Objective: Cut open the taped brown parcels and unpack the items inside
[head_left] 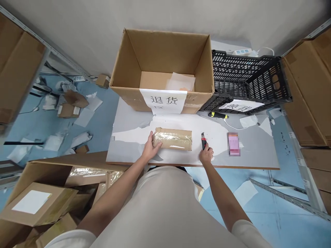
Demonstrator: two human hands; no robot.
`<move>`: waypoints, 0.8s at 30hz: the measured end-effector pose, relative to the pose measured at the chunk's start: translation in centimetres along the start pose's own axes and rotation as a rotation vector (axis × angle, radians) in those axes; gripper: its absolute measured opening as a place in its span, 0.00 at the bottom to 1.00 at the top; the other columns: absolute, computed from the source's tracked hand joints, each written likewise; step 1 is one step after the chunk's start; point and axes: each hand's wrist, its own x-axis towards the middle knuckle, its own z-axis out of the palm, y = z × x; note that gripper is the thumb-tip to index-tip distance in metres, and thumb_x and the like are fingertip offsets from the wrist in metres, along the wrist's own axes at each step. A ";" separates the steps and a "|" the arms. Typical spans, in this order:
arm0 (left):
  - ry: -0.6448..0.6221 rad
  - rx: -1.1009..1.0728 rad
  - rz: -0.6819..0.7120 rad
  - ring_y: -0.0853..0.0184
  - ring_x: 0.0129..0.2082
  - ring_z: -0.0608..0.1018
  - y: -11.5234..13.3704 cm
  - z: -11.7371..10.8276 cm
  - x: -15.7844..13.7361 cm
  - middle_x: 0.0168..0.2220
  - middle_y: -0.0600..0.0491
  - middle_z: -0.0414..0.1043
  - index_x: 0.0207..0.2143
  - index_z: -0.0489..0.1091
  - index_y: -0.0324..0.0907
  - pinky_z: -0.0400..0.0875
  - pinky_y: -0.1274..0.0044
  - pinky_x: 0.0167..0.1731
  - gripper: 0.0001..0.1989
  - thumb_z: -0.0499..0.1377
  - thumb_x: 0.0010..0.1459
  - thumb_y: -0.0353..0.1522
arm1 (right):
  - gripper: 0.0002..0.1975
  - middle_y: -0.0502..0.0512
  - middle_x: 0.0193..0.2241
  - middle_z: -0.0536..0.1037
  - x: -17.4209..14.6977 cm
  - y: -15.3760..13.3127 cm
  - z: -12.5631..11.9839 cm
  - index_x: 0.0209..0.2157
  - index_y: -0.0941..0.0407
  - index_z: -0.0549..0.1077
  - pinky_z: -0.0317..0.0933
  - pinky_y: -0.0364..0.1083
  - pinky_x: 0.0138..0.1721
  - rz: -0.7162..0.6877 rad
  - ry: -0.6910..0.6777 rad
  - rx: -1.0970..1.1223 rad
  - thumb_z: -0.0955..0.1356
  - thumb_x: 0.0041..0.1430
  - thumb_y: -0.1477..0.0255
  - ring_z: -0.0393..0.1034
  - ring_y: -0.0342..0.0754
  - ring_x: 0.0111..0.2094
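Observation:
A long, narrow cardboard box (176,139) wrapped in shiny clear tape lies flat on the table before me. My left hand (151,147) grips its left end, thumb on the near side and fingers along the end. To the right of the box, my right hand (206,153) is closed around a utility knife (203,140) with a red and black handle. The knife's tip points away from me, apart from the box. Farther right on the table lies a phone (234,144) with a pink, blurred screen.
A large open carton (129,94) with a paper sign stands at the back, beside a black plastic crate (250,89). A black and yellow tool (217,115) lies in front of the crate. At lower left, a big carton (51,162) holds several boxes. Shelving flanks both sides.

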 end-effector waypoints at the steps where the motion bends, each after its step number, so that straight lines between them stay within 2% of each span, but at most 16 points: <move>1: 0.002 -0.021 -0.002 0.56 0.58 0.64 -0.3 0.1 0.0 0.61 0.41 0.55 0.64 0.38 0.42 0.62 0.63 0.54 0.42 0.56 0.54 0.44 | 0.28 0.65 0.47 0.61 0.0 0.1 0.0 0.61 0.54 0.51 0.55 0.59 0.47 -0.011 0.012 0.017 0.57 0.57 0.74 0.57 0.60 0.50; 4: -0.008 -0.033 0.020 0.57 0.57 0.65 -0.7 0.3 0.0 0.60 0.40 0.56 0.63 0.43 0.41 0.63 0.64 0.54 0.38 0.55 0.56 0.44 | 0.28 0.69 0.51 0.58 -0.2 -0.1 -1.3 0.59 0.57 0.54 0.51 0.63 0.49 -0.091 0.083 0.080 0.59 0.56 0.72 0.54 0.64 0.53; 6: 0.022 0.023 0.070 0.57 0.58 0.65 -0.6 0.2 -0.1 0.60 0.39 0.56 0.63 0.43 0.40 0.63 0.63 0.54 0.37 0.54 0.57 0.43 | 0.28 0.70 0.55 0.55 -0.5 -1.2 -3.4 0.59 0.59 0.54 0.50 0.64 0.51 -0.215 0.153 0.144 0.59 0.57 0.69 0.51 0.64 0.55; 8: 0.091 0.144 0.176 0.56 0.60 0.61 -0.1 0.1 -0.3 0.60 0.38 0.54 0.62 0.45 0.40 0.62 0.61 0.55 0.35 0.54 0.57 0.42 | 0.28 0.70 0.56 0.56 -0.9 -3.4 -6.0 0.60 0.60 0.52 0.50 0.61 0.53 -0.440 0.187 0.218 0.58 0.59 0.67 0.50 0.61 0.57; 10: 0.117 0.285 0.346 0.56 0.61 0.57 0.5 0.1 -0.5 0.60 0.40 0.55 0.60 0.52 0.42 0.60 0.60 0.56 0.28 0.53 0.59 0.38 | 0.27 0.66 0.55 0.60 -1.3 -6.7 -8.5 0.60 0.57 0.52 0.50 0.58 0.55 -0.738 0.121 0.236 0.58 0.61 0.65 0.52 0.57 0.57; 11: 0.090 0.342 0.441 0.56 0.62 0.57 0.7 0.2 -0.6 0.59 0.41 0.57 0.58 0.56 0.43 0.59 0.59 0.56 0.24 0.52 0.60 0.35 | 0.26 0.64 0.56 0.61 -1.5 -8.5 -9.5 0.60 0.55 0.54 0.49 0.57 0.55 -0.877 0.059 0.198 0.59 0.61 0.65 0.52 0.57 0.57; 13: -0.013 0.406 0.609 0.58 0.60 0.60 1.0 0.7 -0.8 0.56 0.44 0.64 0.54 0.62 0.45 0.59 0.58 0.56 0.19 0.48 0.61 0.29 | 0.26 0.64 0.58 0.59 -1.5 -11.9 -10.7 0.59 0.55 0.56 0.48 0.57 0.56 -1.068 -0.030 0.076 0.61 0.60 0.63 0.52 0.58 0.58; 15: -0.103 0.413 0.712 0.60 0.58 0.64 1.1 1.3 -1.0 0.53 0.46 0.68 0.53 0.63 0.45 0.62 0.59 0.54 0.19 0.45 0.62 0.26 | 0.26 0.65 0.58 0.60 -1.4 -14.4 -10.9 0.58 0.55 0.58 0.49 0.56 0.55 -1.145 -0.084 -0.060 0.62 0.60 0.62 0.54 0.58 0.57; 17: -0.130 0.395 0.747 0.62 0.56 0.67 0.9 1.9 -1.1 0.51 0.47 0.69 0.53 0.64 0.43 0.65 0.60 0.52 0.19 0.43 0.62 0.25 | 0.24 0.65 0.55 0.63 -1.1 -15.8 -10.7 0.58 0.55 0.59 0.52 0.54 0.52 -1.155 -0.108 -0.183 0.61 0.61 0.63 0.59 0.57 0.53; 21: -0.104 0.354 0.729 0.63 0.55 0.68 0.4 2.5 -1.1 0.49 0.47 0.71 0.52 0.65 0.42 0.66 0.60 0.52 0.19 0.43 0.62 0.25 | 0.23 0.67 0.47 0.69 -1.0 -16.5 -10.5 0.59 0.59 0.57 0.54 0.53 0.48 -1.200 -0.112 -0.371 0.57 0.64 0.69 0.63 0.56 0.46; 24: -0.127 0.328 0.712 0.63 0.53 0.69 0.2 2.6 -1.1 0.49 0.47 0.71 0.51 0.65 0.43 0.67 0.60 0.52 0.19 0.44 0.62 0.26 | 0.28 0.69 0.50 0.67 -1.4 -16.7 -10.4 0.61 0.60 0.52 0.50 0.57 0.51 -1.205 -0.112 -0.420 0.58 0.63 0.64 0.61 0.59 0.49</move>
